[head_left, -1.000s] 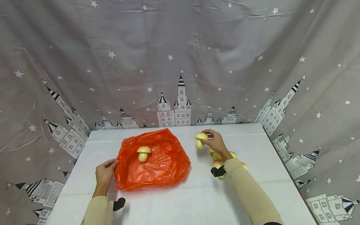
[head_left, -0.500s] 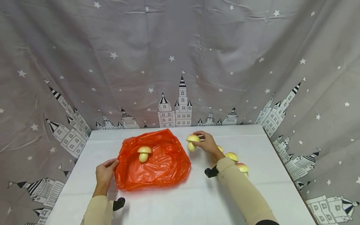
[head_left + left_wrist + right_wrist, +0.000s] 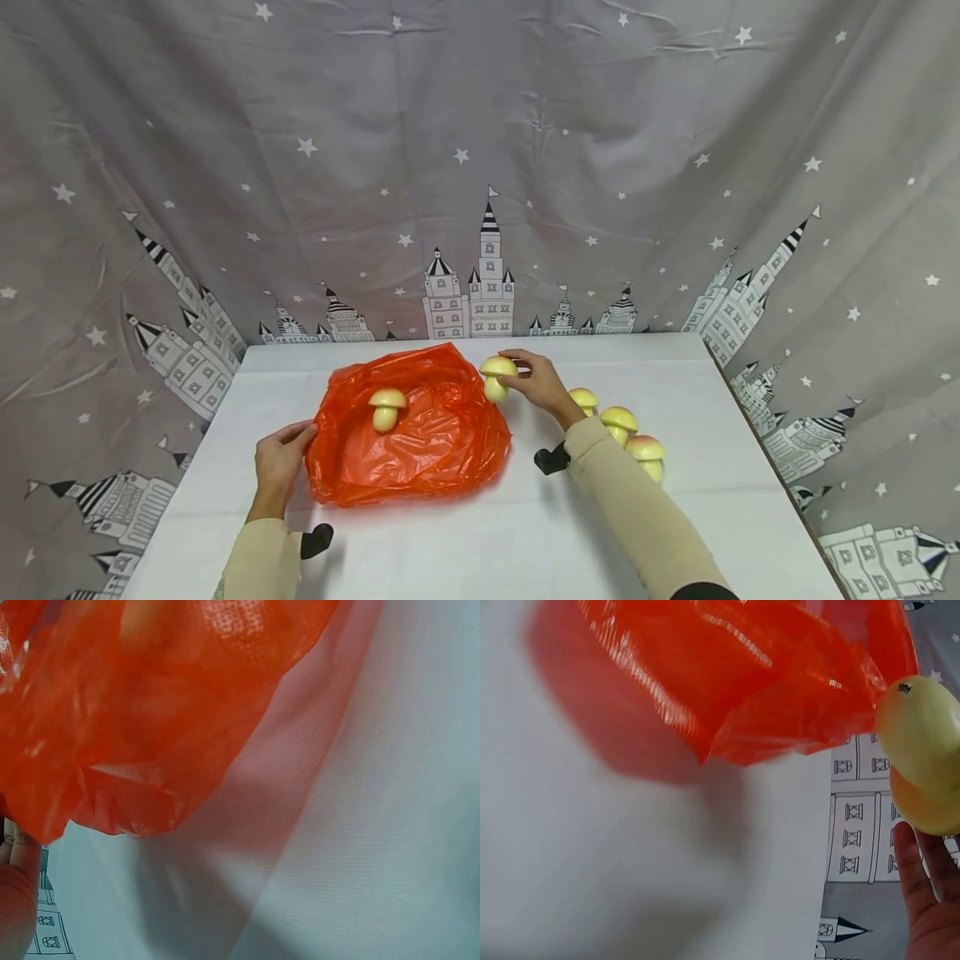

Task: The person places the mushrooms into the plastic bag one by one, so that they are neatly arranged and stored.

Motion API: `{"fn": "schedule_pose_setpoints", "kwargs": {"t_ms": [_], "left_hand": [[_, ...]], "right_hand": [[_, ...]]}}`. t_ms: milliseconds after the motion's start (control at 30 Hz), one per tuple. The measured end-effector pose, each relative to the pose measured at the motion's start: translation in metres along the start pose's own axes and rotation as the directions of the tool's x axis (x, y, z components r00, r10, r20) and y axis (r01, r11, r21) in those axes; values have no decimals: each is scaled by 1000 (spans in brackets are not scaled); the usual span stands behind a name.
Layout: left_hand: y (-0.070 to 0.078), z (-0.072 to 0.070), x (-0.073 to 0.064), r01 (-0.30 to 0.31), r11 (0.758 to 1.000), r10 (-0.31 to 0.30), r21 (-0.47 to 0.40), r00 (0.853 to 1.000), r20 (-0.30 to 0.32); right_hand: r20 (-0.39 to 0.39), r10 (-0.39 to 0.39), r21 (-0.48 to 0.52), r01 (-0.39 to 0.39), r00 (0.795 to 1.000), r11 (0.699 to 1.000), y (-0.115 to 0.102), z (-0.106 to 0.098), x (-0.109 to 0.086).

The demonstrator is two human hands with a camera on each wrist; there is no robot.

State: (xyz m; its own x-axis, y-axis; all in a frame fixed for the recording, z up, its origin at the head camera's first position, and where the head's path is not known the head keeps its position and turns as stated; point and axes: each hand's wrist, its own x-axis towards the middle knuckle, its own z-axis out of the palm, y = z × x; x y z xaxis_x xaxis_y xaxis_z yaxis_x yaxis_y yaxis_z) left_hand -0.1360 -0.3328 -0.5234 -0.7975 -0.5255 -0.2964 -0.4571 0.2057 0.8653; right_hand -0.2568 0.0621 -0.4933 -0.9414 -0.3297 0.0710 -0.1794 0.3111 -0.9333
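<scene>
A red plastic bag (image 3: 420, 454) lies spread with its mouth facing up on the white table. My left hand (image 3: 280, 461) pinches the bag's left rim; in the left wrist view the fingers (image 3: 22, 851) show at the bag's edge. Inside the bag lies a yellow toy mushroom (image 3: 387, 408). My right hand (image 3: 536, 381) holds another toy mushroom (image 3: 498, 377) by its cap, stem down, right at the bag's right rim. In the right wrist view that mushroom's pale stem (image 3: 919, 724) overlaps the bag's edge (image 3: 780, 697).
Several more toy mushrooms (image 3: 619, 422) stand in a group right of the bag, partly behind my right sleeve (image 3: 637, 508). The white table (image 3: 450, 550) ends at a grey curtain (image 3: 480, 125) printed with castles and stars.
My right hand has carried its mushroom leftward from near the group to the bag's right rim. My left hand and the bag have stayed about where they were.
</scene>
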Motion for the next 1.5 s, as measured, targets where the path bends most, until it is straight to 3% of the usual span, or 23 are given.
{"fn": "schedule_pose_setpoints", "kwargs": {"t_ms": [200, 300, 400, 600, 767, 867, 900, 1133, 1367, 1500], "left_hand": [[3, -3, -1, -27, 1000, 27, 10, 999, 45], [-2, -2, 8, -37, 999, 37, 3, 999, 21], [-17, 0, 26, -42, 999, 42, 9, 999, 5], [-62, 1, 69, -51, 993, 53, 104, 998, -22], [-72, -2, 80, -89, 994, 91, 62, 995, -36], [-68, -2, 75, -77, 996, 80, 48, 995, -58], [-62, -4, 70, -79, 996, 80, 32, 996, -32], [-14, -5, 18, -66, 997, 67, -44, 998, 7], [1, -10, 3, -50, 999, 50, 10, 998, 42], [6, -10, -1, -58, 997, 57, 42, 998, 31]], "right_hand": [[-7, 15, 4, -15, 1000, 1000, -3, 6, 1], [-12, 9, 33, -8, 1000, 999, -4, 10, 3], [-12, 11, 49, -10, 1000, 999, -7, 14, 3], [27, -25, 43, 23, 999, 999, -13, 26, 5], [60, -50, 46, 47, 997, 998, -17, 37, 7], [92, -69, 18, 68, 993, 998, -19, 41, 9], [99, -78, 6, 78, 992, 997, -20, 43, 9], [129, -99, -38, 105, 987, 994, -23, 49, 16], [136, -125, -48, 133, 983, 990, -31, 61, 19], [157, -94, -49, 102, 983, 994, -30, 68, 18]]}}
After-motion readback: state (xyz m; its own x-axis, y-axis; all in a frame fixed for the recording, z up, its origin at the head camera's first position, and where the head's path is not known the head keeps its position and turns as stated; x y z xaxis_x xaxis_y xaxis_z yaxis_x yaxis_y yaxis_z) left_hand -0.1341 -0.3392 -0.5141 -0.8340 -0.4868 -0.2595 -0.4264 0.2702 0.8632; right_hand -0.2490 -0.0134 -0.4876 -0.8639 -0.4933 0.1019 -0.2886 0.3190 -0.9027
